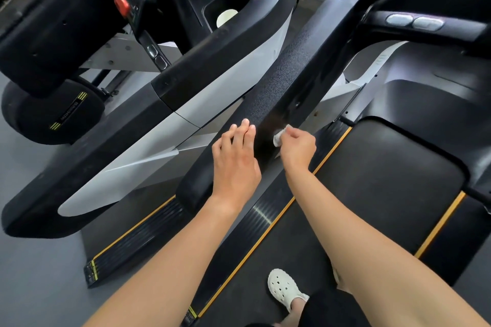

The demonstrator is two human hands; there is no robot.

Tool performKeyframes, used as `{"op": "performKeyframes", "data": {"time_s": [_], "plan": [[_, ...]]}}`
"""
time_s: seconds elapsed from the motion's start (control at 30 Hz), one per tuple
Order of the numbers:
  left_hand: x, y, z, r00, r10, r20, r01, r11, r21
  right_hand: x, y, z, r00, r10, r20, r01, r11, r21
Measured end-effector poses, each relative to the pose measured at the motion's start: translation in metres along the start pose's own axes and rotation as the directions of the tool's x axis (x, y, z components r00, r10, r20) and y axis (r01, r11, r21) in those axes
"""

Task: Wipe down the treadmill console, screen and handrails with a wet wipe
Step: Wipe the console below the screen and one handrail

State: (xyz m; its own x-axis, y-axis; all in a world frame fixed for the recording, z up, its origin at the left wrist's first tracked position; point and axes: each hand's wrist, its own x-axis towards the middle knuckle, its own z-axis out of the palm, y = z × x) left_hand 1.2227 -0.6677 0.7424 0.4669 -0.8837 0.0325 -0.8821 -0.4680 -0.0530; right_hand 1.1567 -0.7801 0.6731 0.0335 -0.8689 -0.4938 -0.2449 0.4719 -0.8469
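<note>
A long black textured handrail (285,71) runs diagonally from the lower middle up to the right. My right hand (299,147) is shut on a crumpled white wet wipe (279,137) and presses it against the rail's right side. My left hand (235,159) rests flat on the rail's left side, fingers slightly spread, holding nothing. The patch of rail between my hands looks darker and smoother. The treadmill's console (414,22) with two oval buttons shows at the upper right; its screen is out of frame.
The black running belt (382,180) with yellow edge stripes lies below me, and my foot in a white clog (285,289) stands on it. A neighbouring treadmill (164,103) with a red stop button (121,2) stands close on the left. Grey floor lies between.
</note>
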Motion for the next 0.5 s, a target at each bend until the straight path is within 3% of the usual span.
{"op": "performKeyframes", "data": {"time_s": [0.13, 0.27, 0.4, 0.5], "plan": [[0.008, 0.008, -0.003, 0.999, -0.044, -0.031, 0.043, 0.999, -0.013, 0.013, -0.047, -0.01, 0.978, -0.209, -0.026, 0.21, 0.977, 0.041], [0.018, 0.022, -0.006, 0.993, -0.093, -0.068, 0.087, 0.992, -0.086, 0.012, -0.049, -0.009, 0.973, -0.226, -0.037, 0.227, 0.973, 0.035], [0.03, 0.025, -0.005, 0.995, -0.072, -0.064, 0.063, 0.988, -0.142, 0.012, -0.014, -0.012, 0.999, -0.051, 0.018, 0.052, 0.997, -0.049], [0.04, 0.028, -0.006, 0.999, -0.039, -0.031, 0.034, 0.989, -0.142, 0.016, -0.009, -0.014, 0.998, 0.031, 0.05, -0.03, 0.999, -0.014]]}}
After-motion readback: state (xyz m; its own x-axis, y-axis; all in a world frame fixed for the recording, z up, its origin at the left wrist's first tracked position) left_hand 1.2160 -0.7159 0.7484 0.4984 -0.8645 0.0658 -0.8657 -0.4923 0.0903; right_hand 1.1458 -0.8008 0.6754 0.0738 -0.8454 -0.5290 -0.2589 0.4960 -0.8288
